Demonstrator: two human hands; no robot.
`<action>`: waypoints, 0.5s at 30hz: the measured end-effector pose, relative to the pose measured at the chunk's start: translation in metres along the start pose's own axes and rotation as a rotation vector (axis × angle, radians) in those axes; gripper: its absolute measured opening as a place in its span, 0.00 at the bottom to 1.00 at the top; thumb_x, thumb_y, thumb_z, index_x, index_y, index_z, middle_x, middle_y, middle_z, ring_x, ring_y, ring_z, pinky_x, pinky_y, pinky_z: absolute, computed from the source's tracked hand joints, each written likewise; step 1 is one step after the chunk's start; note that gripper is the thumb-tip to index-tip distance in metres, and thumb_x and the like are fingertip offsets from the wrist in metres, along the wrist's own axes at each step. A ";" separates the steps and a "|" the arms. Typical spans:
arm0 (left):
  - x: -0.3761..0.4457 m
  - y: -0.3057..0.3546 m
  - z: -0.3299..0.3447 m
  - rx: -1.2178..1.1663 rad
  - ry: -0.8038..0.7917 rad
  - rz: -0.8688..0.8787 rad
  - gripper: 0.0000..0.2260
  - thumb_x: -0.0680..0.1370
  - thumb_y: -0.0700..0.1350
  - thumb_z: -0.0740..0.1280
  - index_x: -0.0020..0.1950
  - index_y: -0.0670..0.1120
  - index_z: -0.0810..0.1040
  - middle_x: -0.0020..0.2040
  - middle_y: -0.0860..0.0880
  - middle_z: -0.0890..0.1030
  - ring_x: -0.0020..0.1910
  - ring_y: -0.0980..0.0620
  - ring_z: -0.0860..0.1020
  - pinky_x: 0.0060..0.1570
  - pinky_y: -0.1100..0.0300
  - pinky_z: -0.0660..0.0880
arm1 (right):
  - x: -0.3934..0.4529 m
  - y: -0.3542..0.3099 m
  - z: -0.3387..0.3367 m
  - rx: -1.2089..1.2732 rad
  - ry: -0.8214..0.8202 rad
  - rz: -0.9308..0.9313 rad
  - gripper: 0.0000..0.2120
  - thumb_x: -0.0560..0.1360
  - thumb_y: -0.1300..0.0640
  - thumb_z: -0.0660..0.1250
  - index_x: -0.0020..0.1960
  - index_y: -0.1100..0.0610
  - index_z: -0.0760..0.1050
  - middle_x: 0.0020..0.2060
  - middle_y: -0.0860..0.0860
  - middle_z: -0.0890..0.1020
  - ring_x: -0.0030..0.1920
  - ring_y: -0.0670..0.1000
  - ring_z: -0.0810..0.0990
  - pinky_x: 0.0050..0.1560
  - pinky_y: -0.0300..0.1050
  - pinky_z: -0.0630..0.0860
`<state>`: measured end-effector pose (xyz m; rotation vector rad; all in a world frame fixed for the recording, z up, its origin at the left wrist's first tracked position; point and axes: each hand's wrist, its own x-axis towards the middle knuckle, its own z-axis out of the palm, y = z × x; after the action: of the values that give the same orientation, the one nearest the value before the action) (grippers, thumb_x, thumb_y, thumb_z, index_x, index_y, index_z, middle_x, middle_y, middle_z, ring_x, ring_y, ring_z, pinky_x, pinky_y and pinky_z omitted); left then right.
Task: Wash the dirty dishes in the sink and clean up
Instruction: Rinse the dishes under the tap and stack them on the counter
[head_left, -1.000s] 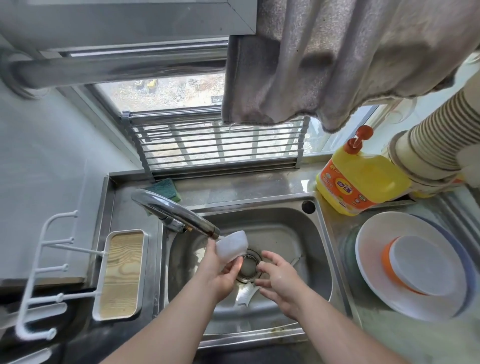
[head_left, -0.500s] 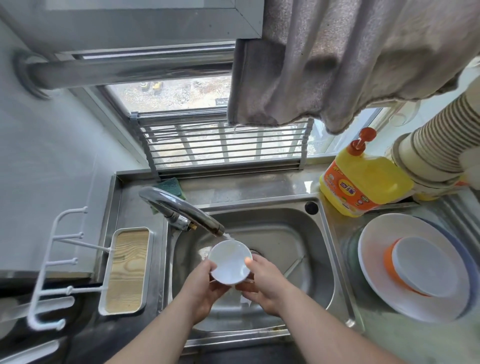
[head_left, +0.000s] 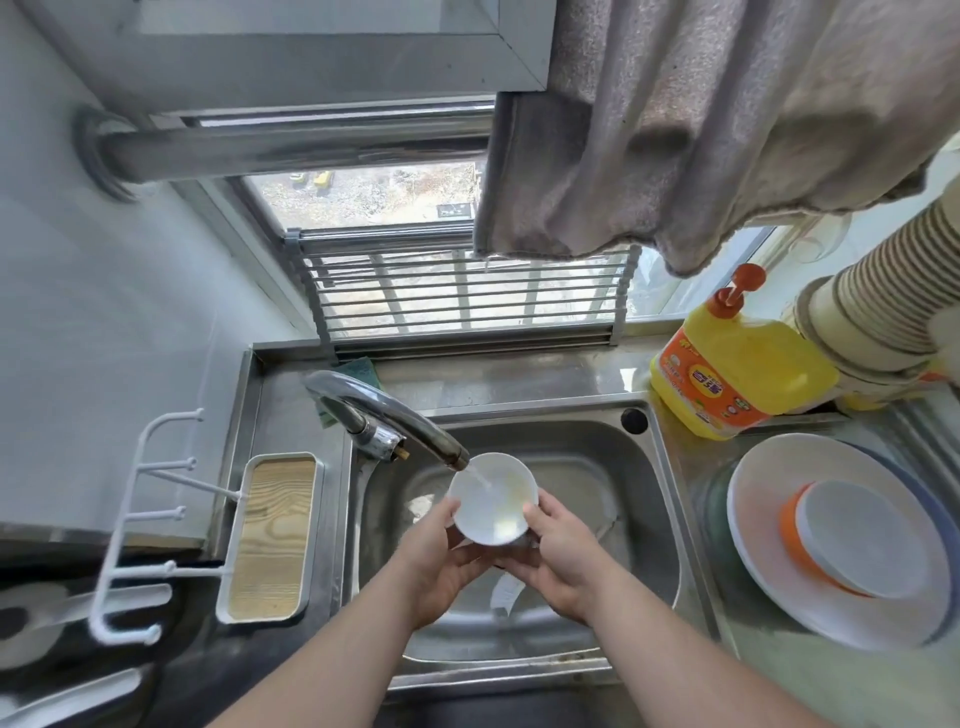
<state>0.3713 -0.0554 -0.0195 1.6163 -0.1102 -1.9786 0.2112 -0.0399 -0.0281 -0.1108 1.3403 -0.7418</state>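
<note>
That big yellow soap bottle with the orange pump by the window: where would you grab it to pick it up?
Probably around the yellow soap bottle at its narrower upper body just under the orange pump, coming from the front left over the sink. The stacked cups crowd its right side, and the pump head looks too loose to lift by.

grey towel (head_left: 727, 130); stacked paper cups (head_left: 883, 306)

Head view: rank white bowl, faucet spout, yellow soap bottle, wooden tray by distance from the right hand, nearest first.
1. white bowl: held by the right hand, under the running water.
2. faucet spout: just up and left of the bowl.
3. wooden tray at far left and yellow soap bottle at upper right: too close to call.
</note>
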 end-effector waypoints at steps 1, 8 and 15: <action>-0.002 0.000 -0.006 -0.007 0.019 0.006 0.16 0.86 0.51 0.61 0.65 0.40 0.78 0.54 0.38 0.85 0.50 0.39 0.85 0.54 0.45 0.82 | -0.001 0.007 0.007 -0.008 -0.019 0.012 0.13 0.87 0.54 0.59 0.67 0.44 0.78 0.62 0.56 0.84 0.54 0.58 0.86 0.56 0.56 0.81; 0.001 -0.029 -0.015 0.116 0.006 -0.159 0.24 0.87 0.61 0.56 0.67 0.44 0.79 0.55 0.40 0.87 0.55 0.38 0.84 0.58 0.46 0.79 | -0.017 0.037 -0.008 0.017 0.075 0.060 0.12 0.87 0.54 0.59 0.67 0.46 0.76 0.62 0.55 0.83 0.46 0.59 0.87 0.57 0.56 0.78; -0.005 0.000 0.020 0.060 -0.014 -0.013 0.25 0.87 0.60 0.54 0.62 0.43 0.80 0.51 0.40 0.87 0.53 0.40 0.85 0.56 0.46 0.80 | -0.016 -0.006 0.009 0.123 0.082 -0.081 0.12 0.88 0.54 0.58 0.68 0.46 0.74 0.60 0.58 0.82 0.52 0.59 0.84 0.51 0.55 0.82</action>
<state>0.3535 -0.0590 -0.0096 1.6445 -0.1664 -2.0142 0.2167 -0.0386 -0.0091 -0.0372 1.3712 -0.9034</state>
